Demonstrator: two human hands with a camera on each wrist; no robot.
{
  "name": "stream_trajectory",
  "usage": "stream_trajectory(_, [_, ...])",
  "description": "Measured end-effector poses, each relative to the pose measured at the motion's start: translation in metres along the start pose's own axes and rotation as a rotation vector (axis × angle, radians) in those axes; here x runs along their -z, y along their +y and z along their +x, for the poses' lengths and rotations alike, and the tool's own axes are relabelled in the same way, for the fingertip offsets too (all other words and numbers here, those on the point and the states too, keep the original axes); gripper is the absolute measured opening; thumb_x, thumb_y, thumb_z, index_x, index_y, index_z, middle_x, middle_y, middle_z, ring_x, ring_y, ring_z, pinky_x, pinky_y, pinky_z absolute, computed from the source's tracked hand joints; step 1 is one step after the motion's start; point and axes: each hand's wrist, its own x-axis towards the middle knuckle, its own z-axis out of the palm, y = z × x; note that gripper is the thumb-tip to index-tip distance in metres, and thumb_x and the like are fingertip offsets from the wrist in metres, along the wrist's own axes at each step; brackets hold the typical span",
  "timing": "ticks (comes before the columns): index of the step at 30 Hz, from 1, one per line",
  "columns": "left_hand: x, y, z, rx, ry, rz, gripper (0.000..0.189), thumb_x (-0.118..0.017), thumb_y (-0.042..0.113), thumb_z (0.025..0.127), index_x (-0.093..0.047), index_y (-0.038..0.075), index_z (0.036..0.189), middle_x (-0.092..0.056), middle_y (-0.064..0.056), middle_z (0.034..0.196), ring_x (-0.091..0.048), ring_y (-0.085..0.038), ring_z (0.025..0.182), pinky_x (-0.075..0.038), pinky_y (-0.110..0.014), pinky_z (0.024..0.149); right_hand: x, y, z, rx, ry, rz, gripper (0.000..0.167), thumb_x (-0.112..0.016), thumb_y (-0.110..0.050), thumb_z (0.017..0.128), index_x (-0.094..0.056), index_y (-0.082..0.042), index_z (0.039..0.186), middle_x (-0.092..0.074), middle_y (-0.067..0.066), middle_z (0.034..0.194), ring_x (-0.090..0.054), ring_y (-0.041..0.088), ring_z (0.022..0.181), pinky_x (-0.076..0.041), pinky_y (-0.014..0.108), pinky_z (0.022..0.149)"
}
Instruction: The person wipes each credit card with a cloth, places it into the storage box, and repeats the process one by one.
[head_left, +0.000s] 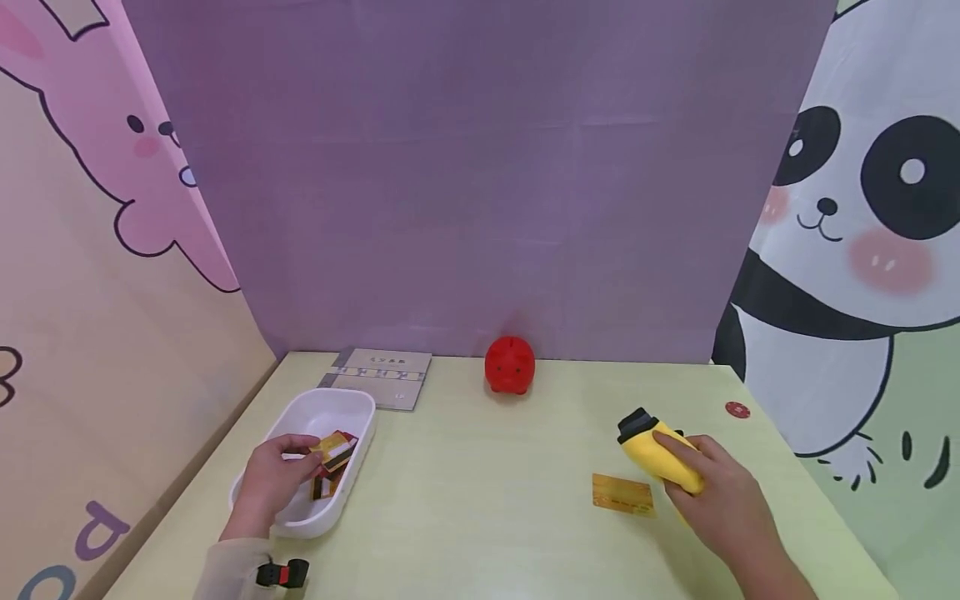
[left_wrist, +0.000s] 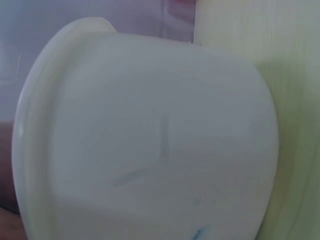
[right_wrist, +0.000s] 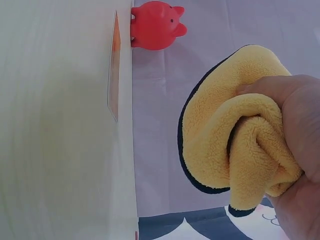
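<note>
At the left of the head view, my left hand reaches into a white plastic tub and pinches a gold card with a dark stripe. More cards, red and gold, lie under it in the tub. The left wrist view is filled by the tub's outer wall, so the fingers are hidden there. My right hand grips a bunched yellow cloth with black edging, held above the table. Beside and below the cloth, another gold card lies flat on the tabletop.
A red piggy bank stands at the table's back edge, before a purple backdrop. Behind the tub lies a grey booklet. A small red disc lies near the table's right edge.
</note>
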Motion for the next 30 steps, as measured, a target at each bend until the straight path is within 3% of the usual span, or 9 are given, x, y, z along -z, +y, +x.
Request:
stream_trajectory(6, [0.000, -0.001, 0.001, -0.038, -0.003, -0.010, 0.033, -0.075, 0.007, 0.095, -0.066, -0.010, 0.122, -0.063, -0.015, 0.103, -0.075, -0.018, 0.077, -0.059, -0.021, 0.066, 0.001, -0.001, -0.001, -0.002, -0.001, 0.001, 0.066, -0.088, -0.002, 0.074, -0.070, -0.019, 0.135, -0.063, 0.005, 0.113, -0.058, 0.023, 0.082, -0.052, 0.034, 0.062])
stream_trajectory(10, [-0.001, -0.003, 0.000, -0.001, 0.001, -0.029, 0.035, -0.076, 0.007, 0.095, -0.066, -0.010, 0.125, -0.060, -0.012, 0.096, -0.076, -0.020, 0.076, -0.063, -0.024, 0.069, 0.001, 0.000, -0.003, -0.009, -0.007, -0.005, 0.066, -0.089, -0.002, 0.073, -0.071, -0.020, 0.135, -0.063, 0.004, 0.113, -0.059, 0.024, 0.082, -0.052, 0.032, 0.061])
stream_trajectory(14, [0.000, -0.003, -0.001, 0.014, 0.002, -0.053, 0.038, -0.076, 0.011, 0.097, -0.064, -0.006, 0.128, -0.062, -0.013, 0.101, -0.076, -0.026, 0.082, -0.063, -0.025, 0.073, 0.003, 0.001, -0.003, -0.003, 0.007, -0.012, 0.067, -0.089, -0.001, 0.073, -0.071, -0.020, 0.135, -0.064, 0.004, 0.112, -0.060, 0.024, 0.082, -0.054, 0.034, 0.063])
stream_trajectory(22, [-0.001, 0.010, -0.006, -0.066, 0.052, -0.094, 0.033, -0.073, 0.021, 0.100, -0.065, 0.002, 0.125, -0.069, -0.013, 0.113, -0.072, -0.025, 0.092, -0.062, -0.028, 0.080, 0.006, 0.004, -0.004, -0.019, 0.012, -0.010, 0.067, -0.089, -0.001, 0.073, -0.071, -0.019, 0.135, -0.063, 0.005, 0.112, -0.060, 0.025, 0.084, -0.055, 0.039, 0.066])
stream_trajectory(25, [-0.004, 0.018, -0.008, -0.099, 0.085, -0.081, 0.032, -0.074, 0.026, 0.100, -0.065, 0.006, 0.124, -0.070, -0.011, 0.117, -0.068, -0.021, 0.098, -0.060, -0.025, 0.081, 0.006, 0.006, -0.004, -0.019, 0.015, -0.008, 0.068, -0.089, 0.000, 0.073, -0.070, -0.019, 0.135, -0.063, 0.006, 0.112, -0.061, 0.027, 0.085, -0.056, 0.044, 0.068])
stream_trajectory(30, [-0.013, 0.036, -0.011, -0.186, 0.101, -0.145, 0.031, -0.075, 0.026, 0.100, -0.066, 0.007, 0.122, -0.069, -0.010, 0.116, -0.065, -0.018, 0.101, -0.059, -0.021, 0.083, 0.009, 0.011, -0.004, -0.039, 0.021, -0.011, 0.068, -0.089, 0.000, 0.073, -0.070, -0.019, 0.136, -0.063, 0.006, 0.113, -0.061, 0.028, 0.085, -0.056, 0.047, 0.070])
